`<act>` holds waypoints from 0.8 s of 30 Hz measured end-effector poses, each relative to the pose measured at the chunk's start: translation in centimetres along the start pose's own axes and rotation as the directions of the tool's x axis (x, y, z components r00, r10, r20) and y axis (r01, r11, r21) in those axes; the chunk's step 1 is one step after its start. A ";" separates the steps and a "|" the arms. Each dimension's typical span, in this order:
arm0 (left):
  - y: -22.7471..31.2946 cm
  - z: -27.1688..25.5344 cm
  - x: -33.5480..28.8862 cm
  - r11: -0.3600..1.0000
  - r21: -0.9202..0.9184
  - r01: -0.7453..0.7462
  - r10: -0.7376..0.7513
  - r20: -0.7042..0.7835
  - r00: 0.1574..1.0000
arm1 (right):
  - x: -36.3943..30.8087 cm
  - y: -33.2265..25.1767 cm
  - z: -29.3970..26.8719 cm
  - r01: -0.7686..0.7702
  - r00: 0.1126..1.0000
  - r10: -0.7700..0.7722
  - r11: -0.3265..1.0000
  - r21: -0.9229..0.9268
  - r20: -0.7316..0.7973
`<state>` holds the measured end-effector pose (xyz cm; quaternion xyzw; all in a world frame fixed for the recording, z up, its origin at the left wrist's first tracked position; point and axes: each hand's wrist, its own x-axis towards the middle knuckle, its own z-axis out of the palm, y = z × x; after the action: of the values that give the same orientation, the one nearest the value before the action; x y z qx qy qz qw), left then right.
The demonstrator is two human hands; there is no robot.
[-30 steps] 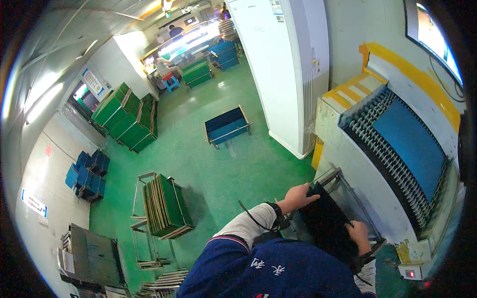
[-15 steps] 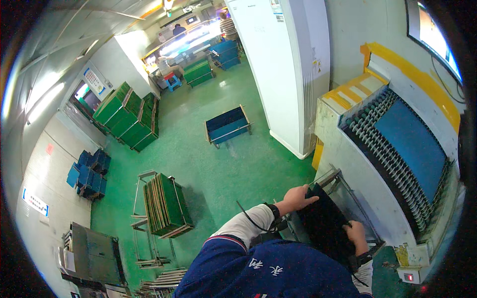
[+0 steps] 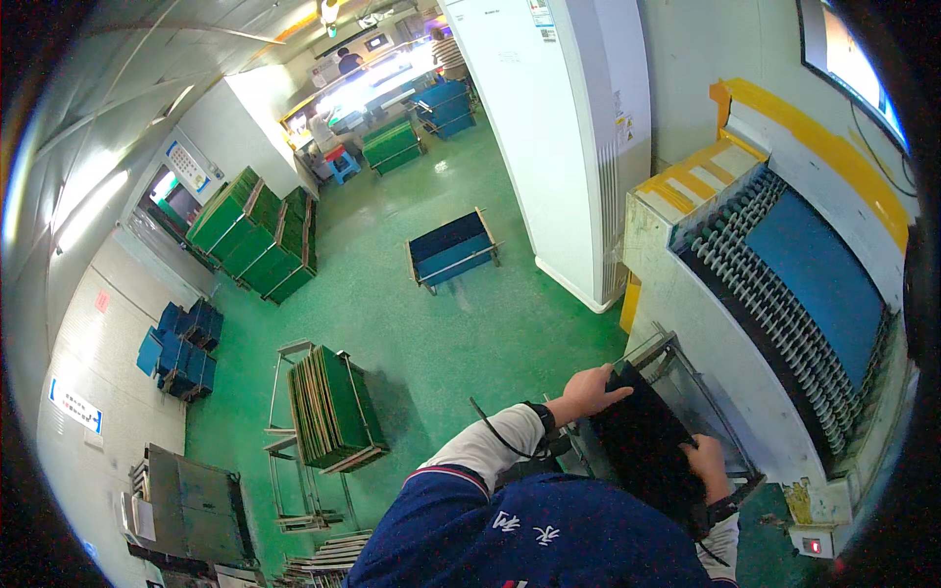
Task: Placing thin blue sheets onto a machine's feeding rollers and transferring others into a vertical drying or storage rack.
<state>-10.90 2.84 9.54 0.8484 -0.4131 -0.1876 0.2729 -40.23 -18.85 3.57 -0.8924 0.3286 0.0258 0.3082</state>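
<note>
A black flat panel or stack of panels (image 3: 642, 436) stands tilted in front of me, at a metal frame stand (image 3: 720, 412) beside the roller machine. My left hand (image 3: 591, 392) grips its far left corner, thumb stretched along the top edge and the other fingers partly hidden. At the near right edge, my right hand (image 3: 704, 463) is closed on the same black panel, its fingertips bent over the edge. Whether there is one panel or more cannot be made out. Dark bands circle both wrists.
The roller machine (image 3: 784, 304) carries a blue panel (image 3: 821, 274) at right. Behind it rises a white cabinet (image 3: 549, 147). A blue bin (image 3: 453, 251) sits on the green floor. Green panels fill a rack (image 3: 338, 407) at left. Green crates (image 3: 257, 235) are stacked farther off; people sit at a lit bench.
The whole view has shifted slightly. Both hands keep their hold on the black panel, with no clear movement against it.
</note>
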 end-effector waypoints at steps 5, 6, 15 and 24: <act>-0.2 0.0 0.0 1.000 0.015 0.015 -0.015 0.007 1.000 | -0.5 -1.6 -1.0 0.007 1.000 -0.007 1.000 0.014 0.003; -0.1 0.1 0.0 1.000 0.016 0.014 -0.014 0.005 1.000 | -0.5 -1.4 -0.9 0.009 1.000 -0.009 1.000 0.018 0.001; 0.9 -0.8 -0.3 0.999 0.008 0.035 -0.035 0.049 0.998 | -0.3 -0.5 -0.3 0.009 1.000 -0.009 1.000 -0.023 -0.014; 0.9 -0.9 -0.4 1.000 0.010 0.028 -0.029 0.027 0.999 | -0.3 -0.1 0.1 0.036 0.999 -0.036 0.999 0.000 -0.037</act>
<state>-11.20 3.02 10.79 0.8529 -0.4054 -0.2009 0.2606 -40.36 -18.58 3.66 -0.8983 0.3181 0.0034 0.3029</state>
